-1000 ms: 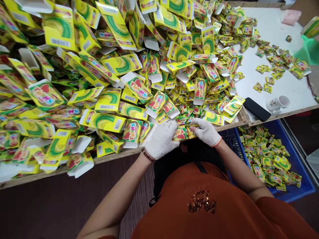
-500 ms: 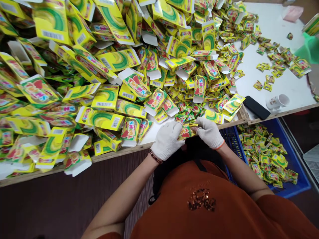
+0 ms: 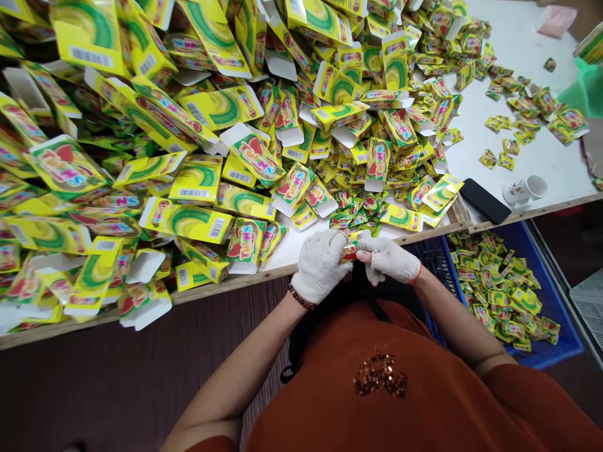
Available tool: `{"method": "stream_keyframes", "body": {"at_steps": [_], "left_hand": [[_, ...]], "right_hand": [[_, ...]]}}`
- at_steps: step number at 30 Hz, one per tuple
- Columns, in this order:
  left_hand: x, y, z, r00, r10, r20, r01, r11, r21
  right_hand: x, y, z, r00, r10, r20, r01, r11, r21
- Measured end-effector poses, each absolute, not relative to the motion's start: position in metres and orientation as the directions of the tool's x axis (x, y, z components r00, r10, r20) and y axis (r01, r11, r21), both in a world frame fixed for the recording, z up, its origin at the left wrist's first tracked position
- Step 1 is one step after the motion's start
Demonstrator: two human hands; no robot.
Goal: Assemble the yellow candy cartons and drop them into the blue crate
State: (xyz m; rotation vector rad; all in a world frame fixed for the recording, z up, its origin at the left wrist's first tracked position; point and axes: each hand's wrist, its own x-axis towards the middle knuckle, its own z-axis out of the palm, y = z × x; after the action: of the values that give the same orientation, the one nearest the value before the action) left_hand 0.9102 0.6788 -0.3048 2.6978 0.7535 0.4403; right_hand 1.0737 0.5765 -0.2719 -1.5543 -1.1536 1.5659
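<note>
My left hand (image 3: 321, 265), in a white glove, is closed around the left side of a small yellow box (image 3: 350, 247) at the table's front edge. My right hand (image 3: 392, 258), gloved with bare fingertips showing, grips the box's right side. Most of the box is hidden by the gloves. Just beyond my hands lies a small pile of green wrapped candies (image 3: 358, 210). Many yellow boxes (image 3: 198, 225) with fruit pictures are heaped to the left and behind, several with white flaps open.
A black phone (image 3: 485, 201) and a white mug (image 3: 526, 190) stand on the white table (image 3: 511, 56) at the right. Below the edge is a blue crate (image 3: 560, 320) of yellow packets (image 3: 509, 295). Loose packets (image 3: 509, 147) lie farther back.
My right hand has turned and moved slightly left and down, its fingers now covering more of the box. My left hand has shifted slightly right.
</note>
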Motion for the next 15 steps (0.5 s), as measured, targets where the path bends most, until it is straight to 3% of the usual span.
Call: {"method": "stream_keyframes", "body": {"at_steps": [4, 7, 9, 11, 15], "left_hand": [[0.907, 0.669, -0.300, 0.821, 0.563, 0.092, 0.332, -0.603, 0.726], [0.902, 0.664, -0.299, 0.820, 0.569, -0.059, 0.188, -0.171, 0.967], [0.901, 0.660, -0.303, 0.767, 0.628, -0.131, 0.084, 0.104, 0.991], [0.902, 0.654, -0.308, 0.687, 0.708, -0.166, -0.009, 0.236, 0.972], [0.901, 0.641, -0.318, 0.617, 0.770, -0.161, -0.049, 0.242, 0.969]], "right_hand": [[1.081, 0.582, -0.273, -0.092, 0.914, -0.395, 0.281, -0.357, -0.891], [1.080, 0.586, -0.277, 0.070, 0.980, -0.187, 0.396, -0.200, -0.896], [1.075, 0.586, -0.284, 0.296, 0.955, 0.020, 0.448, -0.120, -0.886], [1.068, 0.582, -0.294, 0.477, 0.871, 0.119, 0.408, -0.100, -0.908], [1.056, 0.570, -0.313, 0.463, 0.880, -0.103, 0.010, -0.121, -0.993]]}}
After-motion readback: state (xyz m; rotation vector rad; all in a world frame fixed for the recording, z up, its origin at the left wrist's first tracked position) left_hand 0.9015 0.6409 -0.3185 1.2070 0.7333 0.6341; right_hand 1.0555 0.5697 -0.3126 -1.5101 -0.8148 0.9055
